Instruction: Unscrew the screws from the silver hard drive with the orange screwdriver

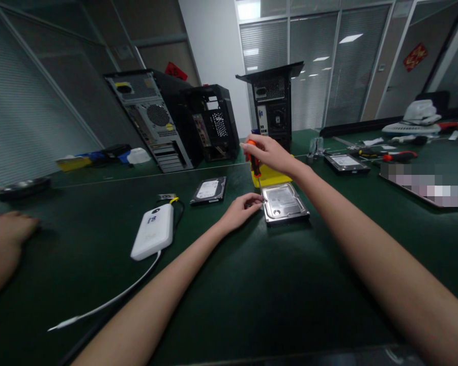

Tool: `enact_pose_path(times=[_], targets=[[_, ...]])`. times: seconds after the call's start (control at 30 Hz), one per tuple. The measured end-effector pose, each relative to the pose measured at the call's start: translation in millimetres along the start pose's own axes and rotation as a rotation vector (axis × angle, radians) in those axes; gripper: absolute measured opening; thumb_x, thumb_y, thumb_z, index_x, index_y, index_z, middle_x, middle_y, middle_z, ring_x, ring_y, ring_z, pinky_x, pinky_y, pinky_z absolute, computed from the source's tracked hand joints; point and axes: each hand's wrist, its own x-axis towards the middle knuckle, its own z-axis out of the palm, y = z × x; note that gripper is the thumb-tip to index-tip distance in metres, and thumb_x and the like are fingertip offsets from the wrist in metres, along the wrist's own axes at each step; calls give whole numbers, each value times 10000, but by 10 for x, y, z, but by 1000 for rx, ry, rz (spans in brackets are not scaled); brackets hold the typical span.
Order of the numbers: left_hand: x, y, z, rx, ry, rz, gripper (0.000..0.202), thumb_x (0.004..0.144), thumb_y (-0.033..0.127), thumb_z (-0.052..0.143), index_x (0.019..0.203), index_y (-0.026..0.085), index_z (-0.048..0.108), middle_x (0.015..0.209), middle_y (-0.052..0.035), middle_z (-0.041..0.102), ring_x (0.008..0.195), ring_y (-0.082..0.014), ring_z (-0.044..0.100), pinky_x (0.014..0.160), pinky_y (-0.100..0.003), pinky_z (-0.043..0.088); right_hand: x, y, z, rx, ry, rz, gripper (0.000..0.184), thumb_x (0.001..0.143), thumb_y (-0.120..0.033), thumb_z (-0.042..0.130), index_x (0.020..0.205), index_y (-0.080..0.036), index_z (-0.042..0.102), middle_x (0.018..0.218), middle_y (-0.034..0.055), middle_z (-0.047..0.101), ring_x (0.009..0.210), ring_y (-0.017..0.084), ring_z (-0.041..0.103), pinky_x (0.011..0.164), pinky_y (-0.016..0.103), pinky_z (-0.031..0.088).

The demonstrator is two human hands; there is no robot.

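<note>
1. The right hand (269, 152) is hovering above the hard drive (284, 202). Its fingers (252, 148) are pinching the orange handle of a screwdriver (254, 161) from the top. The grip is high, probably so the tool can be spun between the fingertips.
2. The screwdriver is standing almost upright. Its shaft is dropping straight below those fingers to the drive's far-left corner, and a vertical shaft likely helps the tip sit squarely (the tip itself is too small to make out).
3. The left hand (240, 211) is lying low on the desk (252, 284). Its fingers (254, 199) are drawn together, with their tips meeting the drive's left edge just beneath the tool. I cannot tell whether they are pinching that edge or only pressing against it. Either way, they seem to be bracing the drive against sliding.
4. The drive is lying flat with its metal lid up, directly under the right fingers and just right of the left fingertips.
5. A yellow tray (269, 177) is sitting just beyond both sets of fingers, touching or nearly touching the drive's far edge, within easy reach.
6. A second hard drive (209, 190) is lying to the left of the left fingers. Further left and nearer the body, a white power bank (152, 231) is trailing its white cable (110, 300).
7. Well beyond the fingers, open computer towers (152, 117) are standing along the desk's far side.
8. Another person's hand (7, 229) is resting at the far left, well apart from the work.
</note>
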Motion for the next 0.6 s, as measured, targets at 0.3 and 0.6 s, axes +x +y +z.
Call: enact_pose_path(times=[0.3,0.6], targets=[[13,-8,6,-8,-11,12,318,848,320,555,1101,138,620,1014,-84,658,888,-184,601,825,-331,469,-36,30,35,74,-43,56,264,916,-400,426,1114,-233,479,667,-17,588,556,120,594,555,244,470],[5,27,9,-22,-12,-3,304,843,305,561,1087,136,623,983,-77,659,865,-174,597,799,-314,468,-17,70,51,82,-40,56,191,918,-375,432,1027,-228,485,634,-29,567,534,113,579,539,235,470]])
